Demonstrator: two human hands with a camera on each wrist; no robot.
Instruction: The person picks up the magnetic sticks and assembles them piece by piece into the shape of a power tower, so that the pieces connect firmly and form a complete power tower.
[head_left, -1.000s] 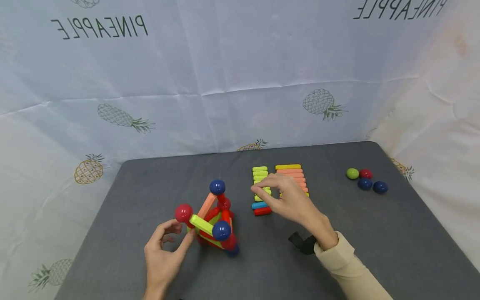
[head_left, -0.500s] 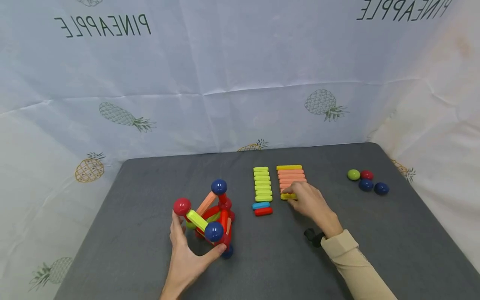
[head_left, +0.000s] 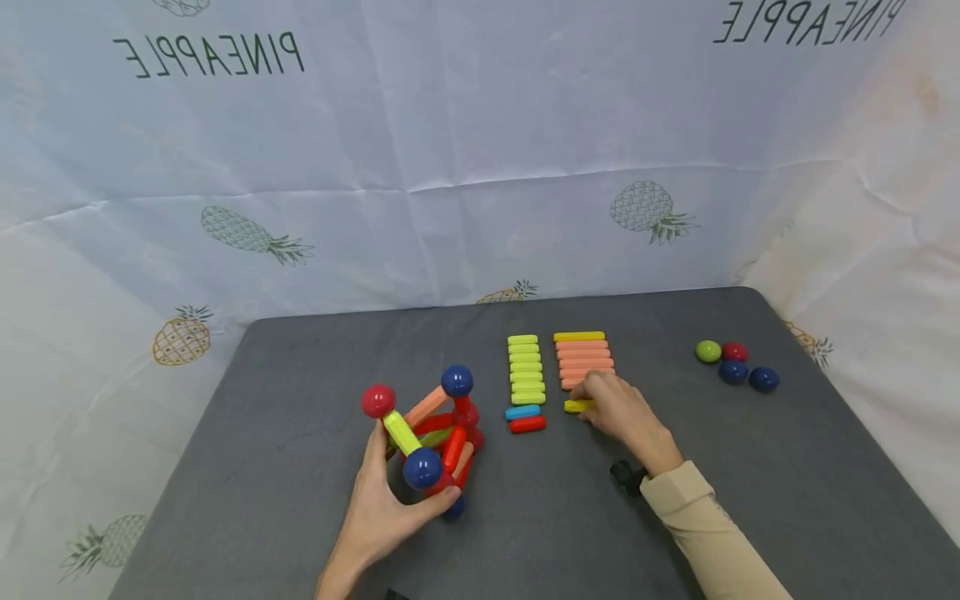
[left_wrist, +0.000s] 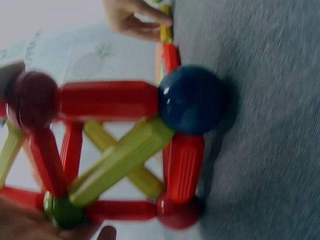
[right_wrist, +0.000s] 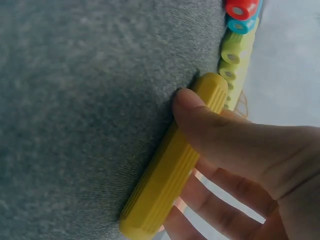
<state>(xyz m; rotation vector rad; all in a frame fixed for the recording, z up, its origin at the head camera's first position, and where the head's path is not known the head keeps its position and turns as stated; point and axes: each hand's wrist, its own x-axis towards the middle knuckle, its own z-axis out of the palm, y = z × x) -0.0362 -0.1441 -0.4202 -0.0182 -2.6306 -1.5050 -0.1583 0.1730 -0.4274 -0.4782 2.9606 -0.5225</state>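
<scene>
My left hand (head_left: 382,508) grips a frame of magnetic rods and balls, thumb at the near lower corner and fingers round the left side. The frame has red, light green and salmon rods (head_left: 427,407) with red, blue and green balls (head_left: 423,468); up close, a blue ball (left_wrist: 192,100) sits on the table in the left wrist view. My right hand (head_left: 622,412) pinches a yellow magnetic rod (right_wrist: 170,170) between thumb and fingers, low at the table surface. In the head view the fingers cover part of this yellow rod (head_left: 576,407).
A column of light green rods (head_left: 525,371) lies mid-table, with a blue rod (head_left: 522,412) and a red rod (head_left: 528,425) nearer. Salmon rods (head_left: 583,354) lie beside it below a yellow one. Several loose balls (head_left: 733,372) sit far right. A patterned cloth (head_left: 450,150) hangs behind.
My left hand has gone from touching the frame's left side to gripping it, and the frame has turned. My right hand came down on the yellow rod and drew it nearer, off the salmon row.
</scene>
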